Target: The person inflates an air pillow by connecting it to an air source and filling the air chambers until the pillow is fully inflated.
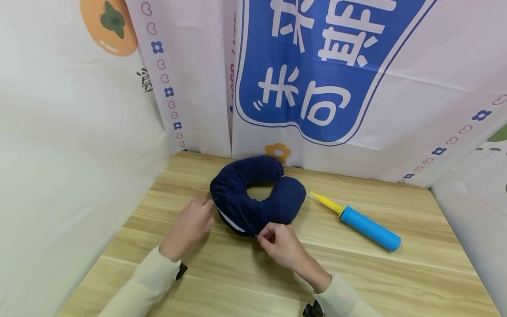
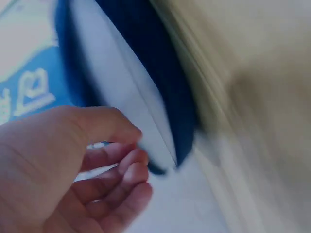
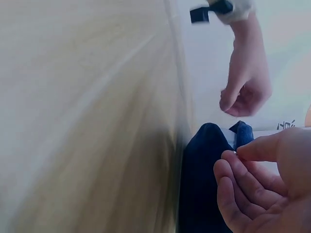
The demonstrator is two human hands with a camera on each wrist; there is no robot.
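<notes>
A navy blue U-shaped neck pillow (image 1: 237, 193) lies on the table, with an open zip slit showing white lining (image 1: 231, 222) along its near left edge. My right hand (image 1: 283, 246) pinches a small zipper pull at the right end of that slit, between thumb and index finger; the fingertips mostly hide it. Beside the pillow's left edge is my left hand (image 1: 192, 226), blurred in the head view. In the left wrist view, the left hand (image 2: 97, 170) has its fingers loosely curled close to the slit, and no held thing shows between them.
A blue hand pump (image 1: 370, 228) with a yellow nozzle (image 1: 326, 202) lies on the wooden table (image 1: 356, 273), right of the pillow. Printed cloth (image 1: 206, 88) hangs behind the table's far edge and along both sides.
</notes>
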